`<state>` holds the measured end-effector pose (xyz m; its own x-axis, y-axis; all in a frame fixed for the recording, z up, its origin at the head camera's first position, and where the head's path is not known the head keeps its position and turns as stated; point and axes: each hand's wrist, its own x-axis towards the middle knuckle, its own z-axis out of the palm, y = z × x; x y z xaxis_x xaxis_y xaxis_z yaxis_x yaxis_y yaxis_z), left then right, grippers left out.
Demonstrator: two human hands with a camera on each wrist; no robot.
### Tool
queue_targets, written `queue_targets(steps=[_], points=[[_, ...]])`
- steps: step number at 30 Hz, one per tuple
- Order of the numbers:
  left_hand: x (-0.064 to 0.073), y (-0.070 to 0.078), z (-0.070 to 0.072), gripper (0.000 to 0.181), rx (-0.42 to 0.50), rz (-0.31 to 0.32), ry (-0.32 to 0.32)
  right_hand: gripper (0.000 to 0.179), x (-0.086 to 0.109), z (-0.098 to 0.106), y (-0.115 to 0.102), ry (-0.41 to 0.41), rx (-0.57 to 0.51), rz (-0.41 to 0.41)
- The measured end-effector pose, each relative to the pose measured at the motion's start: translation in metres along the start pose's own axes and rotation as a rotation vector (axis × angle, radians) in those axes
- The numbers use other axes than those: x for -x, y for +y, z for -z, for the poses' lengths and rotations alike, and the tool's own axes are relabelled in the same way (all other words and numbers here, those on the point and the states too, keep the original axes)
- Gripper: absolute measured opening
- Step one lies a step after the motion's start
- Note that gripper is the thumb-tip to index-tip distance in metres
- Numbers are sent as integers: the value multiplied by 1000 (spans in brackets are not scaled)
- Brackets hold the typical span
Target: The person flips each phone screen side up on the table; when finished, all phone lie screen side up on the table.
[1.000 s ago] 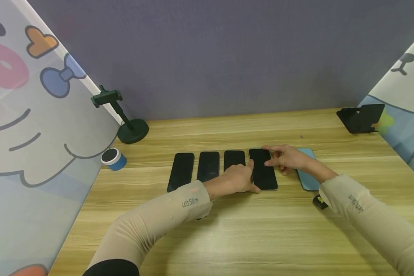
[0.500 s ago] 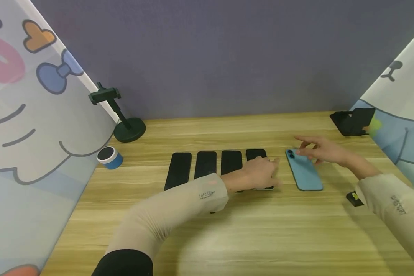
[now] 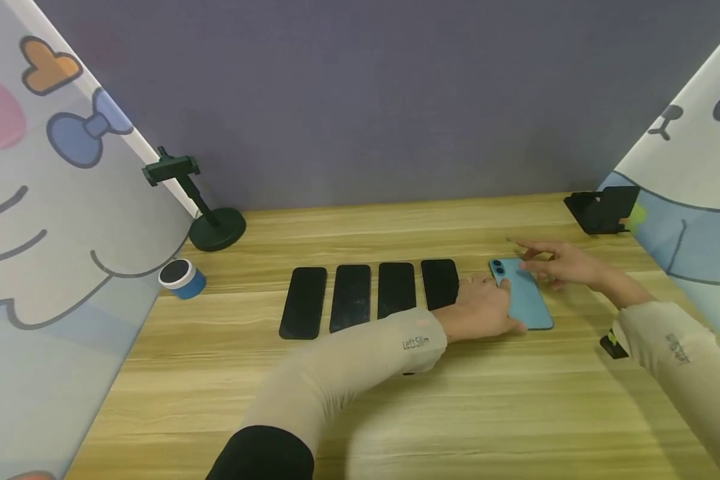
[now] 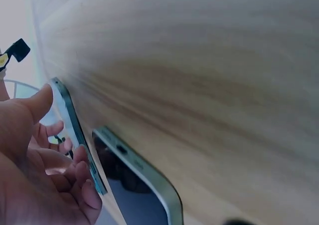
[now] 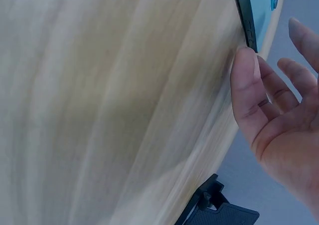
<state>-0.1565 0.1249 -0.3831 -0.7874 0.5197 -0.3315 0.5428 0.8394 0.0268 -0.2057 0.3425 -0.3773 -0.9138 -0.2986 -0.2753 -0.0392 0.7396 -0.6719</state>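
Note:
A light-blue phone lies back side up on the wooden table, its cameras at the top left corner. My left hand is at its left edge, index finger and thumb spread near its side and lower end. In the left wrist view the fingers of my left hand are loosely bent beside the blue phone. My right hand is at the phone's upper right, its thumb at the edge in the right wrist view. A black-screened phone lies partly under my left hand.
More black-screened phones lie in a row to the left, among them the leftmost phone. A dark green stand and a blue-and-white jar are at the left. A black folding stand sits at the back right.
My left hand has moved right from the black phones to the blue phone. My right hand went from the fourth black phone to the blue phone's upper right. The blue phone looks slightly straighter.

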Motion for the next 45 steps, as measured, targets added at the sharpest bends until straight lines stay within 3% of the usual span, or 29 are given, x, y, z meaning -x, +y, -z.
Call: queue_targets(steps=[8, 19, 24, 34, 45], points=[[-1, 9, -4, 92, -18, 46, 19, 76, 1, -3, -2, 3, -24, -11], [-1, 6, -9, 87, -51, 49, 42, 77, 0, -6, -7, -16, -72, -22], [-1, 5, -10, 93, -18, 60, 45, 76, 0, -7, -7, -18, -70, -28], [-2, 1, -6, 92, -22, 46, 19, 75, -1, -3, -3, -65, -161, -42], [1, -8, -11, 95, 38, -2, 56, 66, -12, 2, 6, -152, -292, -101]])
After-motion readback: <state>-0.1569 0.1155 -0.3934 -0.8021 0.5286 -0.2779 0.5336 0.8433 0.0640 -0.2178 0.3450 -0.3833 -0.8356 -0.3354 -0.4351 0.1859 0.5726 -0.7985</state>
